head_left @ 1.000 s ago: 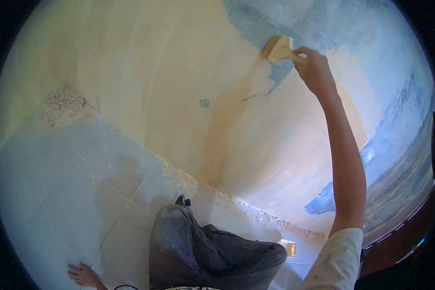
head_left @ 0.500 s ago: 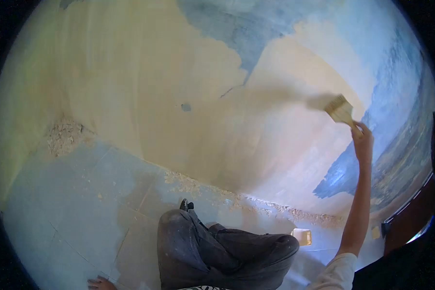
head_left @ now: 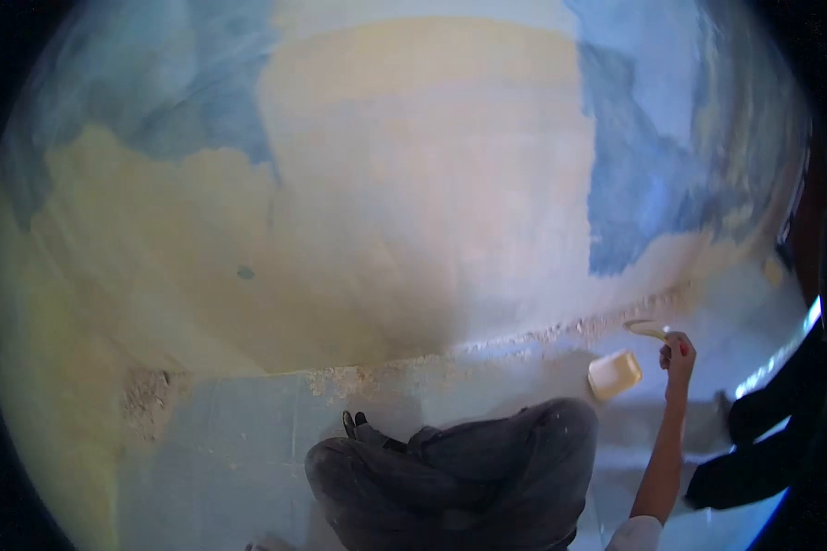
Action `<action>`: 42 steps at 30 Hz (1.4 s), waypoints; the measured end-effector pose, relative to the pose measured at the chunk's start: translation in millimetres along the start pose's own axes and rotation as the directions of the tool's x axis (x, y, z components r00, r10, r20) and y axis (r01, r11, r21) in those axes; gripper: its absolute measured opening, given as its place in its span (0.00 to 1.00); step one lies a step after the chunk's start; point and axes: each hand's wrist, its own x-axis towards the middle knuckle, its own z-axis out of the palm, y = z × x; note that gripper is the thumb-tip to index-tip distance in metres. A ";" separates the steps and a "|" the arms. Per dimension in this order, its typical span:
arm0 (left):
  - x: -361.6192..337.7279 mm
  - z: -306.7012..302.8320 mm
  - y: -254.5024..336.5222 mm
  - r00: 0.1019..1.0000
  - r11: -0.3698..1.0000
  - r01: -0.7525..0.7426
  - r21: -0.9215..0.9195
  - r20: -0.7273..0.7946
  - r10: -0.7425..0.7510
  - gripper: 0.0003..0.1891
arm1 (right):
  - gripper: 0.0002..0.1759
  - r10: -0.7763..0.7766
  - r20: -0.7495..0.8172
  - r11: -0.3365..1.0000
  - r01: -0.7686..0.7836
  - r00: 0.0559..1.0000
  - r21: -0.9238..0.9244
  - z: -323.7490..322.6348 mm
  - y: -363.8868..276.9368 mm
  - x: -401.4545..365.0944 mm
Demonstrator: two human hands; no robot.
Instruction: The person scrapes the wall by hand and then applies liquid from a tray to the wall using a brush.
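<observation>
My right hand (head_left: 678, 356) is closed around the handle of a paintbrush (head_left: 649, 328), held out low at the right. The brush is turned side-on, its bristles to the left. Just below and left of it, a pale yellow, open-topped container (head_left: 614, 376) sits on the floor; what it holds is not clear. Beyond rises a wall (head_left: 413, 184) with a cream coating and uneven blue-grey patches. Only a sliver of what seems to be my left hand (head_left: 263, 544) shows at the bottom edge, its fingers hidden.
My legs (head_left: 450, 477), in dark trousers, are folded on the tiled floor (head_left: 220, 441). Crumbled debris (head_left: 340, 378) lines the wall's base, with a heap (head_left: 147, 393) at the left corner. Another person's dark-clad legs (head_left: 753, 459) stand at the right.
My right hand has brought the brush down from the wall to near the container. The view has swung right, revealing the other person's legs. My left hand has nearly left the picture.
</observation>
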 end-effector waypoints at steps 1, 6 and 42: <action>11.8 -4.2 32.8 0.997 0.718 0.070 -0.693 0.041 -0.058 0.30 | 0.08 0.026 0.008 0.999 -0.026 1.000 -0.039 -0.7 11.2 -12.1; 48.3 -136.9 251.8 0.853 0.349 -0.451 -0.821 -0.281 0.440 0.14 | 0.12 -0.138 -0.103 0.953 0.104 0.985 -0.286 -0.8 45.6 -39.2; -24.7 -197.6 434.0 0.254 0.500 -0.385 -0.776 0.431 0.866 0.20 | 0.21 -0.117 0.167 0.786 0.194 0.979 -0.587 26.3 91.7 20.5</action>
